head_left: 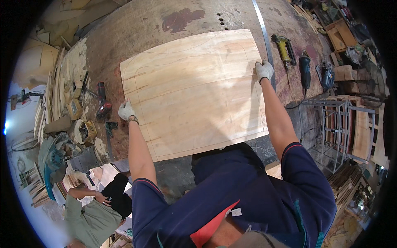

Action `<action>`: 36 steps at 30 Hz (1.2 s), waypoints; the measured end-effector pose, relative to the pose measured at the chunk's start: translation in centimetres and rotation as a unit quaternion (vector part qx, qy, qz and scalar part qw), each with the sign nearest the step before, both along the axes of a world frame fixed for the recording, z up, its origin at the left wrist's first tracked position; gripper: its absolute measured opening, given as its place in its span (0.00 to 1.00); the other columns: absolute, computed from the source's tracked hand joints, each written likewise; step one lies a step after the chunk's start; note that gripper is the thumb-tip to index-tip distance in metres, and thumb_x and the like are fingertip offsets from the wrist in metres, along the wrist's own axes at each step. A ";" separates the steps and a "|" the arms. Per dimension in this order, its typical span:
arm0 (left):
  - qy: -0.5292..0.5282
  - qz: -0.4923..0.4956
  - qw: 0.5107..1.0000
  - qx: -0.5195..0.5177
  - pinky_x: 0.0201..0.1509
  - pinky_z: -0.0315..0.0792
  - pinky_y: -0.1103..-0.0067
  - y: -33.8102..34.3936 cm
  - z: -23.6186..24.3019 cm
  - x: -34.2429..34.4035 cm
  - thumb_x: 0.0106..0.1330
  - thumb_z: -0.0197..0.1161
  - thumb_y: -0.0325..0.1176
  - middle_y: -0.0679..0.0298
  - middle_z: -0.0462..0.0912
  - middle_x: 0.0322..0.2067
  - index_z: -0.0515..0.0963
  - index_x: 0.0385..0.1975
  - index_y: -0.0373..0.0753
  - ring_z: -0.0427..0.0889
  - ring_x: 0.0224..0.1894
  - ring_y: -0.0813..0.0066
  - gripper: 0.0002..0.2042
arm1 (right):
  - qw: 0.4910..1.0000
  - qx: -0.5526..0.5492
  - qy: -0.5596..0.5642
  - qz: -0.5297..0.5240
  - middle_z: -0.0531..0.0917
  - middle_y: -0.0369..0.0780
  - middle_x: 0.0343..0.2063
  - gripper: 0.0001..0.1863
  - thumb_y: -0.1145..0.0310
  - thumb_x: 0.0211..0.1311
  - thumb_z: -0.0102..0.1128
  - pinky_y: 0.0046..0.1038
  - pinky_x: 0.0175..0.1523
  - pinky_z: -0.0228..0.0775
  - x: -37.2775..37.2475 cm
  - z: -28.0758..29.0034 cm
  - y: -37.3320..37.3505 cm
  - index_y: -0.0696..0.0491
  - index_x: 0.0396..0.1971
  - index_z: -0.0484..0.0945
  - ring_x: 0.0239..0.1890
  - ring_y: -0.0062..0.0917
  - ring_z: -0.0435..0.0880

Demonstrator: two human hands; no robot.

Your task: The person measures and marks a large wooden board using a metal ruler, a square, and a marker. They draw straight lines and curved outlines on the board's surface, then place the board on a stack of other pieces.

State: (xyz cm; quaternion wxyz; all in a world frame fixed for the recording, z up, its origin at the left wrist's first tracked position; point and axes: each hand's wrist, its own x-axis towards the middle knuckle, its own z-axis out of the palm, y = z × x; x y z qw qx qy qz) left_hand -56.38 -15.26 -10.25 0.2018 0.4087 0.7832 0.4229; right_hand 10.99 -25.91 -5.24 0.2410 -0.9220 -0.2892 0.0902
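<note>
A broad pale plywood sheet [194, 91] lies on the worn workbench [144, 20], its near edge reaching my body. Thin curved pencil lines run close to its borders. My left hand [126, 110], in a whitish work glove, grips the sheet's left edge. At the right edge, higher up, my right hand [264, 71] is closed on the board, gloved as well. The undersides of the sheet and the fingers curled below it are hidden.
Right of the board lie a long metal ruler [264, 29], a yellow-green nail gun [285, 50], a blue power tool [304, 71] and a jigsaw [326, 76]. A red-black drill [103, 101] sits at left. A miter saw [53, 165] and another person [93, 219] are at lower left.
</note>
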 end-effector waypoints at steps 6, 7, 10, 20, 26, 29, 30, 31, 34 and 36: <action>0.088 -0.089 0.992 -0.030 0.42 0.75 0.75 0.3 1.1 -1.3 0.62 0.73 0.38 0.57 0.89 0.31 0.87 0.39 0.30 0.83 0.32 0.71 0.15 | 0.998 0.009 0.070 -0.001 0.87 0.52 0.37 0.23 0.52 0.51 0.67 0.42 0.51 0.76 0.9 -1.0 0.1 0.55 0.40 0.86 0.44 0.47 0.86; 0.045 -0.120 0.990 -0.050 0.46 0.76 0.74 0.2 2.0 -1.6 0.62 0.73 0.39 0.54 0.88 0.37 0.84 0.46 0.31 0.84 0.36 0.68 0.19 | 0.998 0.008 0.054 0.037 0.87 0.51 0.35 0.22 0.54 0.53 0.68 0.40 0.49 0.76 1.3 -0.7 -0.1 0.56 0.41 0.86 0.43 0.43 0.87; 0.262 -0.081 0.955 -0.114 0.56 0.76 0.65 -2.4 4.4 0.5 0.62 0.72 0.45 0.42 0.79 0.56 0.73 0.63 0.33 0.82 0.51 0.51 0.32 | 0.990 -0.031 -0.014 0.139 0.87 0.51 0.37 0.24 0.51 0.53 0.69 0.39 0.52 0.76 3.8 1.4 -1.1 0.54 0.43 0.85 0.44 0.41 0.86; 0.194 -0.038 0.979 -0.042 0.53 0.75 0.63 -28.4 12.4 17.5 0.61 0.73 0.38 0.52 0.77 0.44 0.72 0.63 0.36 0.78 0.45 0.56 0.31 | 0.981 -0.100 -0.113 0.123 0.78 0.54 0.50 0.19 0.59 0.56 0.65 0.46 0.57 0.74 14.2 1.8 -5.5 0.46 0.48 0.82 0.53 0.50 0.80; -0.063 -0.045 0.996 -0.048 0.46 0.77 0.75 -33.2 15.6 23.7 0.65 0.69 0.32 0.61 0.80 0.42 0.76 0.57 0.33 0.79 0.41 0.72 0.21 | 0.938 0.104 0.148 0.295 0.86 0.38 0.34 0.14 0.73 0.61 0.56 0.24 0.45 0.74 21.0 0.5 -4.2 0.56 0.45 0.85 0.37 0.22 0.83; -0.186 -0.134 0.971 -0.065 0.45 0.76 0.81 -33.0 15.6 25.7 0.71 0.64 0.33 0.65 0.83 0.40 0.78 0.55 0.33 0.81 0.39 0.79 0.17 | 0.935 0.145 0.217 0.238 0.77 0.29 0.24 0.13 0.71 0.70 0.53 0.19 0.27 0.59 20.0 6.6 -5.0 0.57 0.46 0.84 0.21 0.12 0.68; -0.217 -0.181 0.955 -0.088 0.46 0.77 0.81 -32.9 15.8 26.5 0.73 0.62 0.34 0.64 0.84 0.39 0.78 0.54 0.33 0.82 0.39 0.78 0.15 | 0.931 0.142 0.219 0.256 0.70 0.26 0.20 0.11 0.68 0.73 0.53 0.19 0.24 0.54 18.6 9.3 -6.7 0.56 0.42 0.83 0.19 0.10 0.64; -0.369 -0.180 0.909 -0.069 0.46 0.78 0.79 -33.2 16.0 27.8 0.74 0.60 0.37 0.63 0.84 0.40 0.79 0.52 0.34 0.83 0.39 0.76 0.15 | 0.928 0.149 0.218 0.262 0.67 0.26 0.18 0.11 0.66 0.75 0.53 0.20 0.23 0.53 16.2 11.5 -8.3 0.54 0.34 0.79 0.17 0.10 0.62; -0.646 -0.192 0.731 -0.106 0.48 0.80 0.74 -33.0 16.7 32.2 0.77 0.56 0.43 0.59 0.85 0.44 0.78 0.51 0.34 0.84 0.41 0.71 0.17 | 0.908 0.168 0.239 0.302 0.67 0.27 0.20 0.08 0.70 0.74 0.55 0.20 0.22 0.53 6.8 16.5 -16.1 0.52 0.31 0.73 0.19 0.10 0.63; -0.727 -0.229 0.633 -0.134 0.49 0.79 0.74 -33.1 17.3 34.9 0.78 0.55 0.46 0.59 0.83 0.45 0.76 0.53 0.34 0.83 0.44 0.71 0.19 | 0.910 0.143 0.217 0.325 0.70 0.27 0.23 0.05 0.75 0.70 0.59 0.17 0.24 0.55 0.2 18.4 -20.5 0.51 0.33 0.74 0.20 0.10 0.64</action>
